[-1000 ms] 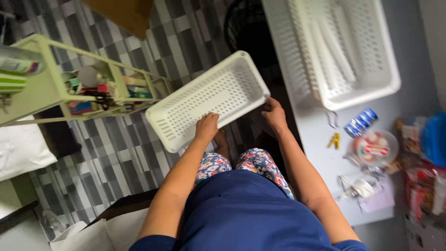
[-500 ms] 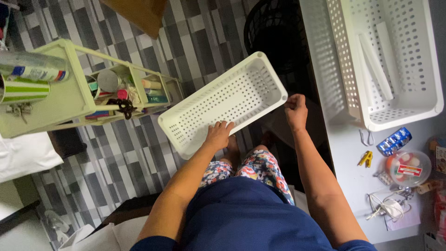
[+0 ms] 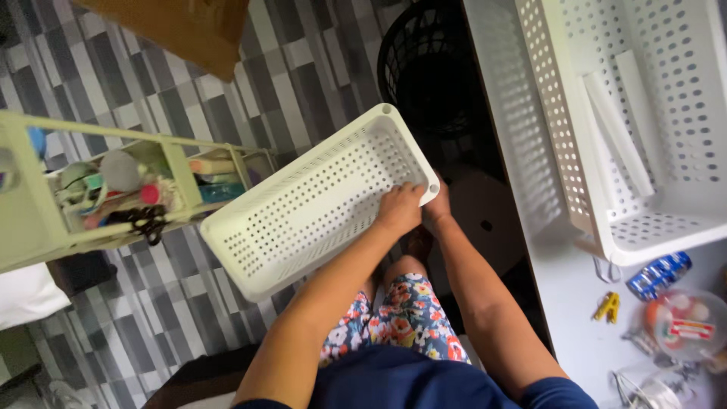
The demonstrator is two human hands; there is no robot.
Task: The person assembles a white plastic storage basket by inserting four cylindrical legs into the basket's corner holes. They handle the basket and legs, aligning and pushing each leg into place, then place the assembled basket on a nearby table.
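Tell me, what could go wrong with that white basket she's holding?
Both the left hand and the right hand grip the same corner of the white basket, so its long free end might tip or slip down. That free end hangs close to the green cart full of small items and could bump it. A black wire bin stands on the floor just beyond, easy to knock.

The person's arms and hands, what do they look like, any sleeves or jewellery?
Both arms are bare from the short dark-blue sleeves down. The left hand and right hand wear no gloves; no rings, watch or bracelets show. Floral-patterned trousers show between the arms.
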